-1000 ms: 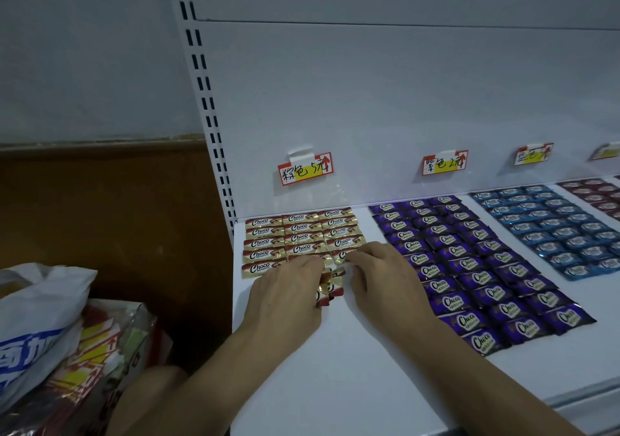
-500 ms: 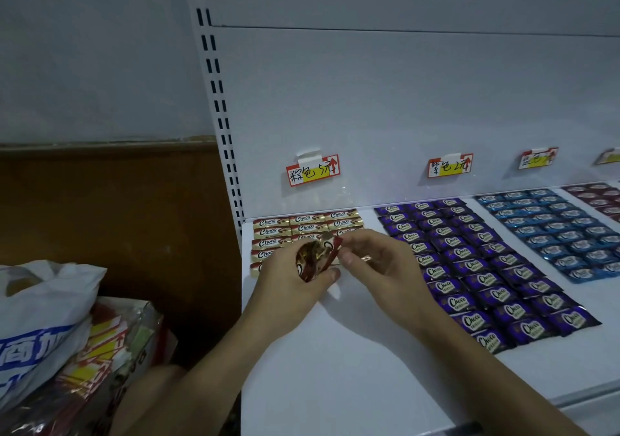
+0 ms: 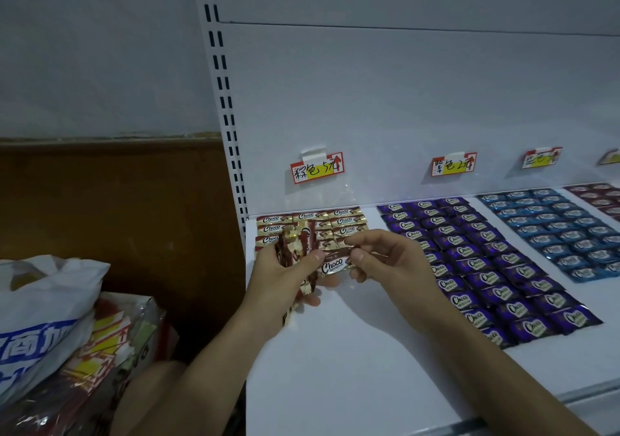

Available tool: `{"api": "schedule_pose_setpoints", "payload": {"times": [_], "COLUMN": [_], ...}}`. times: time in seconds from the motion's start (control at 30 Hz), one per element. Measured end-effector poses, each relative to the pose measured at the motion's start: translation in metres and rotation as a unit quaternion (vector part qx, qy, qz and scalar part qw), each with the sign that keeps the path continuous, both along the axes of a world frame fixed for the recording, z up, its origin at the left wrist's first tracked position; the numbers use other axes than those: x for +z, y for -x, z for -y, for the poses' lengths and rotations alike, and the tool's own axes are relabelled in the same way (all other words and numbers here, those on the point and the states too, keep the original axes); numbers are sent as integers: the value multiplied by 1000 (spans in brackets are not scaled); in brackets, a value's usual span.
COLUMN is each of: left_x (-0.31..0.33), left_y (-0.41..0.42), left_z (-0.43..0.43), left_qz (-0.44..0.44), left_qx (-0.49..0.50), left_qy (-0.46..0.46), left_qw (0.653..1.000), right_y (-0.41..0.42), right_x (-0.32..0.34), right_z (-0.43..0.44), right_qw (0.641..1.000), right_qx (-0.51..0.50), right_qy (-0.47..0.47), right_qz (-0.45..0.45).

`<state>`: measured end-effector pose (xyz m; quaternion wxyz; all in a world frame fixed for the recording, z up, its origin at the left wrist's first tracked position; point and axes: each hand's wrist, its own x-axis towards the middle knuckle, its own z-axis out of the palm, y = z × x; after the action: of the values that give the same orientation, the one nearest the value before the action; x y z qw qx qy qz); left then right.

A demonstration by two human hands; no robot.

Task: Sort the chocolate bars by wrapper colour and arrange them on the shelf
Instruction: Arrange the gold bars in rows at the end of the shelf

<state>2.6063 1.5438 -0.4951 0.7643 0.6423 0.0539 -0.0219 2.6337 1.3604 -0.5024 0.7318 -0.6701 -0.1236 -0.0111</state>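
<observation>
My left hand [image 3: 285, 279] grips a bunch of brown-and-gold chocolate bars [image 3: 297, 248] held upright above the white shelf [image 3: 335, 368]. My right hand [image 3: 385, 258] pinches one end of a single brown bar [image 3: 332, 264] that lies between the two hands. Behind them, rows of brown bars [image 3: 342, 216] lie flat at the back left of the shelf. To the right lie a block of purple bars [image 3: 486, 268], then blue bars [image 3: 563, 234], then dark red bars [image 3: 600, 194] at the frame edge.
Price labels [image 3: 317, 169] hang on the shelf's back panel above each colour block. A slotted upright [image 3: 224, 100] marks the shelf's left end. A white plastic bag [image 3: 43, 318] and packets lie low on the left. My knee [image 3: 151, 395] shows below.
Both hands lifted off the shelf with the loose brown bars. My left hand now holds them as a bunch, and my right hand has drawn one bar out of it.
</observation>
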Motion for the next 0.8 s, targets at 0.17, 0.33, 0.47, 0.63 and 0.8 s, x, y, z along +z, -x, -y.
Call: {"api": "schedule_pose_setpoints", "payload": {"times": [0.17,0.33,0.47,0.63,0.8], "left_x": [-9,-7,-8,-8,-5], "left_y": [-7,-3,1,3,4], "left_z": [-3,-17,-28,-36,-47], "left_qz": [-6,-5,-8,4,7], "left_qx": [61,100,103,125,138], "left_qy": [45,223,372,407,441], "left_qw": [997,970,922,905,887], "right_y": [-1,-1,6,21,19], "right_x": [1,-8,-22,-27,-22], "right_z": [4,-3,-19,-27,-34], "right_qw": [1000,999,925,828,792], "right_qx": [-3,13,-52,-24,87], "right_qy": [-14,49,344,452,481], "right_qz": [-8,10,151,330,365]}}
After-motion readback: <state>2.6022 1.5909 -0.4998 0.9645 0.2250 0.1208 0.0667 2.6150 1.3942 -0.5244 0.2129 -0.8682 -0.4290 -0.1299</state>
